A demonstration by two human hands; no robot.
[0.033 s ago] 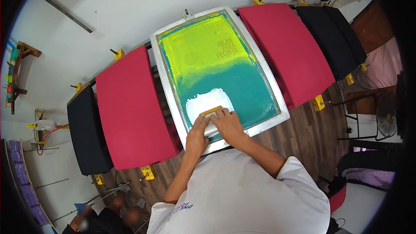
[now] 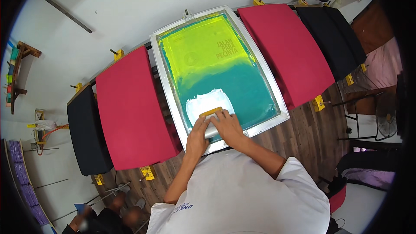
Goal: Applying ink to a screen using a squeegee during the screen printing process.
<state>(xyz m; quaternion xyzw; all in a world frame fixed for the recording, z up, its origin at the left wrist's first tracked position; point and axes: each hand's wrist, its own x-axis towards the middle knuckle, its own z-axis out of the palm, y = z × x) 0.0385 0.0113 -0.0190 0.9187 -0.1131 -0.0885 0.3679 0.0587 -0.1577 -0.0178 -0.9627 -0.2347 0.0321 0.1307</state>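
Observation:
A silver-framed printing screen [image 2: 277, 100] lies in the middle, its mesh bright yellow-green at the far half and teal at the near half. Faint printed lettering shows through the yellow part. A patch of white ink [image 2: 201, 100] sits near the close end. My left hand [image 2: 197, 135] and my right hand [image 2: 227, 126] both grip a squeegee [image 2: 210, 112] with a yellow strip and a pale bar at the edge of the white ink. Their fingers are curled over it, side by side, with the left thumb and part of the bar hidden.
Red padded boards [image 2: 125, 108] flank the screen, with black boards [image 2: 86, 134] beyond and yellow clamps [image 2: 147, 171] at their edges. A wall shelf [image 2: 19, 61] hangs at left. A seated person [image 2: 108, 221] in dark clothing is at lower left, a black stand [image 2: 355, 117] at right.

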